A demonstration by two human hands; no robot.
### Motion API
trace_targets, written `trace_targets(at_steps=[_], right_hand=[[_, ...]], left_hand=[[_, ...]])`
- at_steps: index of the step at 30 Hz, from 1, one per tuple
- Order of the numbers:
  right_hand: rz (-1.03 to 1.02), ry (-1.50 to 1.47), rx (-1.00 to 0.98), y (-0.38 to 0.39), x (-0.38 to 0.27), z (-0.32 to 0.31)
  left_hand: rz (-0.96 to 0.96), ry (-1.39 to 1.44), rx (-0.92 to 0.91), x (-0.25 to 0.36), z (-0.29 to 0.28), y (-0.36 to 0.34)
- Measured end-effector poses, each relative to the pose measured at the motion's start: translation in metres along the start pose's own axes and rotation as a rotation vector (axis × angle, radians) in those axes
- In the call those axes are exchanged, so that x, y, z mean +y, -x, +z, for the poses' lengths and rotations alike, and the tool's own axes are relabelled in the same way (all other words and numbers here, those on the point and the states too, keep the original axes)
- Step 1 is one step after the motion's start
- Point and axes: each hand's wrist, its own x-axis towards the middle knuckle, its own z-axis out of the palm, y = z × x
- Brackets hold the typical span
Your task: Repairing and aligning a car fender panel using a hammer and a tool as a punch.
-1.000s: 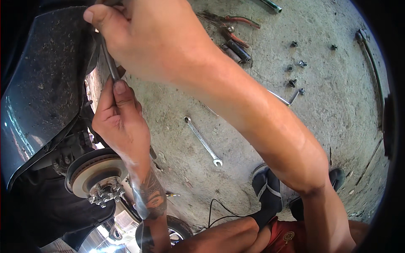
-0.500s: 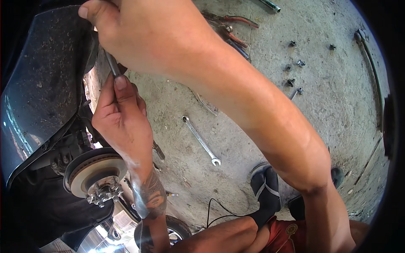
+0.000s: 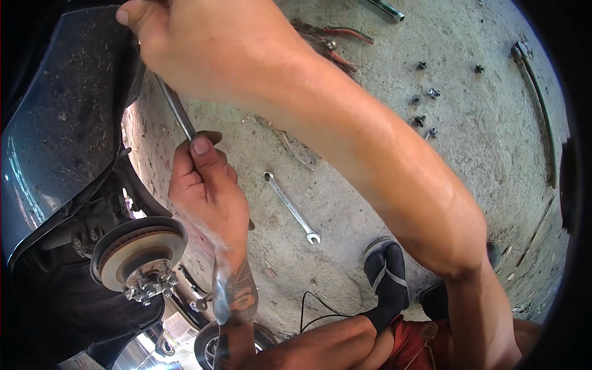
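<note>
Grey metal, smooth and faintly shiny, is shown by the straight, slim rod (image 3: 176,111), which is held aslant over the concrete floor (image 3: 333,271), beside the dark fender (image 3: 68,92). It is grasped by the left hand (image 3: 213,191), with the thumb pressed along it and the fingers curled around. Its upper end is hidden by the right hand (image 3: 185,46); whether anything is gripped by those fingers cannot be told. Below the fender, a brake disc (image 3: 151,243) is exposed.
</note>
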Motion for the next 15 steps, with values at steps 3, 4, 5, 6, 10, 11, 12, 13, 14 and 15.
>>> trace_targets(at_steps=[3,4,5,6,10,11,12,13,14,15], right_hand=[[0.033,-0.03,-0.036,-0.003,-0.011,-0.003],[0.069,-0.04,-0.077,-0.005,-0.015,-0.007],[0.107,-0.048,-0.118,-0.005,-0.017,-0.008],[0.106,-0.046,-0.118,-0.005,-0.017,-0.007],[0.101,-0.056,-0.119,-0.002,-0.013,-0.006],[0.098,-0.055,-0.124,-0.001,-0.012,-0.005],[0.096,-0.054,-0.128,-0.001,-0.012,-0.005],[0.093,-0.053,-0.133,-0.001,-0.011,-0.006],[0.093,-0.055,-0.131,-0.001,-0.011,-0.007],[0.148,-0.07,-0.17,-0.002,-0.014,-0.01]], left_hand=[[0.001,0.03,-0.001,0.003,-0.003,-0.001],[-0.009,0.065,-0.022,0.003,-0.004,-0.001],[-0.021,0.102,-0.045,0.003,-0.004,-0.002],[-0.021,0.104,-0.046,0.002,-0.005,-0.003],[-0.017,0.082,-0.03,-0.001,-0.004,-0.003],[-0.023,0.073,-0.028,0.0,-0.004,-0.003],[-0.029,0.064,-0.027,0.001,-0.004,-0.003],[-0.035,0.055,-0.026,0.002,-0.004,-0.003],[-0.034,0.053,-0.026,0.002,-0.004,-0.003],[-0.021,0.03,-0.011,0.001,-0.002,-0.002]])
